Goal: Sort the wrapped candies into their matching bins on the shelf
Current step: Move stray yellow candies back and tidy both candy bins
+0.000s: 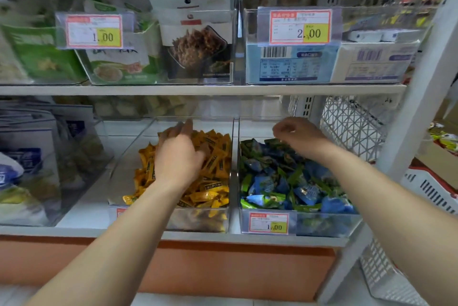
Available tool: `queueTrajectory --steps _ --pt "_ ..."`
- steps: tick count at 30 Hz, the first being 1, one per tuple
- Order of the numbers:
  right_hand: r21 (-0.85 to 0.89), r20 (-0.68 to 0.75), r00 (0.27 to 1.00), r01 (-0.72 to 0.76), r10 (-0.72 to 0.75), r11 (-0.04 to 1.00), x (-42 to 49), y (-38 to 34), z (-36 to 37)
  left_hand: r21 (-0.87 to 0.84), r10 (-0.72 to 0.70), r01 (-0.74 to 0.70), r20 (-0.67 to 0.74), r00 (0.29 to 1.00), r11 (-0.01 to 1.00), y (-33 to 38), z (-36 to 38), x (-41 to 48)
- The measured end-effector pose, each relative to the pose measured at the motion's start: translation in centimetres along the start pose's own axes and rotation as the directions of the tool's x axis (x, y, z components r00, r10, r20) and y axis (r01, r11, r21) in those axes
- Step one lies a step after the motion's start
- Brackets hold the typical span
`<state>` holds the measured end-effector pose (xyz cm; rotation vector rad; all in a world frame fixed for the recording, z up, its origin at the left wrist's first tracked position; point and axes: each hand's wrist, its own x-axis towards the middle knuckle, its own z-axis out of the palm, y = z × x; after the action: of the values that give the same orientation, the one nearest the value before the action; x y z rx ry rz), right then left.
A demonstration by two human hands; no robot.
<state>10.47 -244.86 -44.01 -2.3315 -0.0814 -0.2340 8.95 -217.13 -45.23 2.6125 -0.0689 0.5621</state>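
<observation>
Left forearm (116, 236) and right forearm (386, 194) reach toward the lower shelf (198, 237), where yellow candies (213, 182) fill the left bin (124, 182) and blue-and-green candies (285, 182) the right bin (322, 225) just beside it. Left hand (178, 157) lies palm down on the yellow heap, fingers nearly straight and spread; right hand (297, 133) hovers over the back of the right bin, fingers curled toward the thumb, though whether they pinch a candy cannot be told. Advisable: rake the yellow heap slowly to expose any stray wrapper, lift one piece at a time, and release it low over its matching bin.

Head view; close, facing shelf (198, 89)
</observation>
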Motion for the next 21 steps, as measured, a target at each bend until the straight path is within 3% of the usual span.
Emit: queueTrajectory --steps 2,4,7,9,11,14,16,18,19,21 --pt "-0.079 0.054 0.998 -0.024 0.029 0.997 0.6 2.1 -0.2 -0.04 0.104 -0.106 -0.054 0.993 0.994 1.2 0.4 -0.3" --pt "-0.153 0.196 0.981 0.018 0.013 0.988 1.3 3.4 0.4 -0.083 0.216 -0.216 -0.019 0.976 0.973 2.9 1.5 -1.0" --pt "-0.287 0.461 0.886 0.086 0.058 0.954 1.4 3.7 2.3 0.01 0.355 -0.359 0.121 0.927 0.933 3.9 4.0 -2.7" --pt "-0.385 0.547 0.825 0.095 0.143 0.918 1.5 3.8 3.0 0.073 0.42 -0.437 0.171 0.891 0.897 3.6 5.3 -3.3" --pt "-0.482 0.493 0.855 0.116 0.159 0.868 1.7 4.0 2.7 0.086 0.44 -0.459 0.182 0.88 0.884 3.2 5.8 -3.3" --pt "-0.711 0.365 0.897 0.095 0.25 0.697 1.9 4.0 0.9 0.04 0.419 -0.43 0.162 0.894 0.902 3.0 6.1 -3.4" --pt "-0.786 0.299 0.9 0.043 0.318 0.616 1.7 4.3 -0.3 -0.002 0.38 -0.384 0.147 0.913 0.923 2.8 6.4 -3.5" --pt "-0.828 0.208 0.936 0.015 0.283 0.561 1.5 4.7 -1.1 -0.063 0.33 -0.324 0.152 0.932 0.944 2.7 6.5 -3.5" --pt "-0.828 0.152 0.966 0.01 0.207 0.56 1.5 4.7 -1.3 -0.09 0.32 -0.309 0.158 0.934 0.947 2.7 6.5 -3.5" --pt "-0.688 0.083 0.996 0.036 0.03 0.725 1.9 4.7 -1.1 -0.118 0.317 -0.3 0.165 0.934 0.947 2.7 6.4 -3.4"
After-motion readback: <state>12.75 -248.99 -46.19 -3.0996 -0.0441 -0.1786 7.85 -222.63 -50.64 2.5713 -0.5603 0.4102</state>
